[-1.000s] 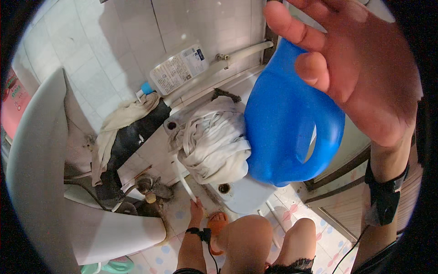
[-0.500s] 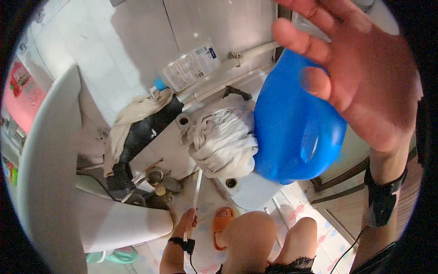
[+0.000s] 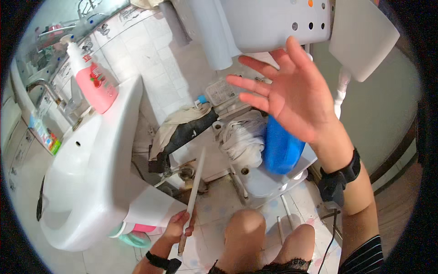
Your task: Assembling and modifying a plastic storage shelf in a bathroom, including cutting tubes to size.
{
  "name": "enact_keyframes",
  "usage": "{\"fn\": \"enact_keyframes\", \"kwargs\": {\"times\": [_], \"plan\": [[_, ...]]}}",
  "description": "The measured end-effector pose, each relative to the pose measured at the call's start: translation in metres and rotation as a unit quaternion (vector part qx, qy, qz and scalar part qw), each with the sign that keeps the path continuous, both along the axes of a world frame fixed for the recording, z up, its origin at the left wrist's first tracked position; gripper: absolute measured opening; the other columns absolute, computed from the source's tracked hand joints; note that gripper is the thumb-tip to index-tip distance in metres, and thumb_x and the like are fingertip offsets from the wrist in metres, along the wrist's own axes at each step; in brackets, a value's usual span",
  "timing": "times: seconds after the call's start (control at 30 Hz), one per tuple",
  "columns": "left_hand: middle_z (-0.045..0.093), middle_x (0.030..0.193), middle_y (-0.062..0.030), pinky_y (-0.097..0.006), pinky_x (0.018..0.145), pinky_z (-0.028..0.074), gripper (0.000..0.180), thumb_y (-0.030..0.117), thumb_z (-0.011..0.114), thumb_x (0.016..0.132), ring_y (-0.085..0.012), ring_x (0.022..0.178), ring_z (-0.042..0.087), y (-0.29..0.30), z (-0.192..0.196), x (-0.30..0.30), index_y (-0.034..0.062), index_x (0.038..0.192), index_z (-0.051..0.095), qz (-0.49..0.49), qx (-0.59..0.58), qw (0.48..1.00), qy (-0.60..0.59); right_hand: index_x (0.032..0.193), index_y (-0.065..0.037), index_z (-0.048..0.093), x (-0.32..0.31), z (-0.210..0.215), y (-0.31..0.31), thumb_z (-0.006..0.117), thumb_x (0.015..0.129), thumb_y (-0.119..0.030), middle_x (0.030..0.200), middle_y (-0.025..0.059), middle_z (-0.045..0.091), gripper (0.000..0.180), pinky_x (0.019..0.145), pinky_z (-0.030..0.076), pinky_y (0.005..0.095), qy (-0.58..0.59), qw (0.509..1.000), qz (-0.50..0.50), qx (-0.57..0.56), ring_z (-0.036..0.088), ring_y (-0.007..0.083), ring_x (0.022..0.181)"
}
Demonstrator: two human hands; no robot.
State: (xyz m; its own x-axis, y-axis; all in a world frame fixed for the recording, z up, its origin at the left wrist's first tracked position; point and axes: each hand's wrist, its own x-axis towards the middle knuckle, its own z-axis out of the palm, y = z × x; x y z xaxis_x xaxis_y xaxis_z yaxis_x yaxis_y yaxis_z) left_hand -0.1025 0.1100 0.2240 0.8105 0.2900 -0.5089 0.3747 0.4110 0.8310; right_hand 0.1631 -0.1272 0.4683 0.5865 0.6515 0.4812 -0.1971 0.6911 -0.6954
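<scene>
My left hand is closed around a slim white rod near its lower end. The rod slants upward and away, its far tip before the clutter under the sink. My right hand is raised with the palm showing and fingers spread, holding nothing. Beyond and below it stands a large blue plastic jug, its upper part hidden by the hand and wrist. A crumpled whitish cloth lies beside the jug on a low white surface with round holes.
At left is a white washbasin with a pink pump bottle on its rim. A grey perforated basket hangs above my right hand. A clear bottle lies by the wall. Two white rods are near my knees.
The view has shifted, bringing the washbasin and hanging basket into sight. My right hand appears farther off, still open. My left hand still grips the rod, whose far tip has come clear of the cloth.
</scene>
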Motion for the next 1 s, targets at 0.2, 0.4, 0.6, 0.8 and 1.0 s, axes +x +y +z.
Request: {"fn": "enact_keyframes", "kwargs": {"times": [0.2,0.4,0.6,0.8,1.0], "plan": [[0.044,0.068,-0.0064,-0.024,0.042,0.032,0.029,0.020,0.035,0.096,-0.0133,0.048,0.040,-0.037,0.079,-0.004,0.0006,0.115,0.044,-0.100,-0.008,0.990,-0.096,0.132,-0.022,0.031,-0.006,-0.008,0.010,0.049,0.087,-0.047,0.129,0.0104,0.038,0.055,0.089,0.039,0.0388,-0.019,0.999,-0.035,-0.025,0.044,0.0284,0.113],[0.045,0.072,-0.0097,-0.026,0.042,0.033,0.038,0.024,0.036,0.096,-0.0140,0.047,0.038,-0.070,0.128,-0.017,0.0013,0.126,0.038,-0.144,-0.088,0.975,-0.147,0.137,-0.023,0.019,-0.007,-0.012,0.022,0.059,0.080,-0.043,0.132,0.0037,0.029,0.072,0.095,0.025,0.0487,-0.022,0.989,-0.116,-0.088,0.033,0.0228,0.119],[0.045,0.073,-0.0092,-0.023,0.041,0.032,0.042,0.030,0.038,0.095,-0.0121,0.048,0.039,-0.089,0.173,-0.011,0.0014,0.127,0.037,-0.182,-0.155,0.963,-0.125,0.137,-0.017,0.021,-0.003,-0.016,0.038,0.062,0.079,-0.022,0.129,0.0081,0.033,0.071,0.079,0.042,0.0369,-0.001,0.972,-0.216,-0.094,0.046,0.0201,0.100],[0.049,0.082,-0.0102,-0.024,0.043,0.034,0.051,0.036,0.043,0.092,-0.0141,0.051,0.045,-0.087,0.190,-0.009,0.0012,0.128,0.033,-0.192,-0.137,0.966,-0.106,0.136,-0.010,0.026,-0.002,-0.011,0.043,0.044,0.072,0.013,0.121,0.0136,0.038,0.071,0.059,0.041,0.0244,0.028,0.966,-0.256,-0.012,0.046,0.0154,0.078],[0.051,0.108,-0.0151,-0.034,0.080,0.043,0.067,0.048,0.044,0.089,-0.0234,0.093,0.053,-0.060,0.185,-0.036,-0.0028,0.131,0.029,-0.222,-0.091,0.957,-0.165,0.137,-0.010,0.027,0.001,-0.013,0.048,0.038,0.073,0.011,0.123,0.0124,0.037,0.068,0.062,0.039,0.0274,0.060,0.959,-0.278,-0.003,0.043,0.0167,0.077]]}}
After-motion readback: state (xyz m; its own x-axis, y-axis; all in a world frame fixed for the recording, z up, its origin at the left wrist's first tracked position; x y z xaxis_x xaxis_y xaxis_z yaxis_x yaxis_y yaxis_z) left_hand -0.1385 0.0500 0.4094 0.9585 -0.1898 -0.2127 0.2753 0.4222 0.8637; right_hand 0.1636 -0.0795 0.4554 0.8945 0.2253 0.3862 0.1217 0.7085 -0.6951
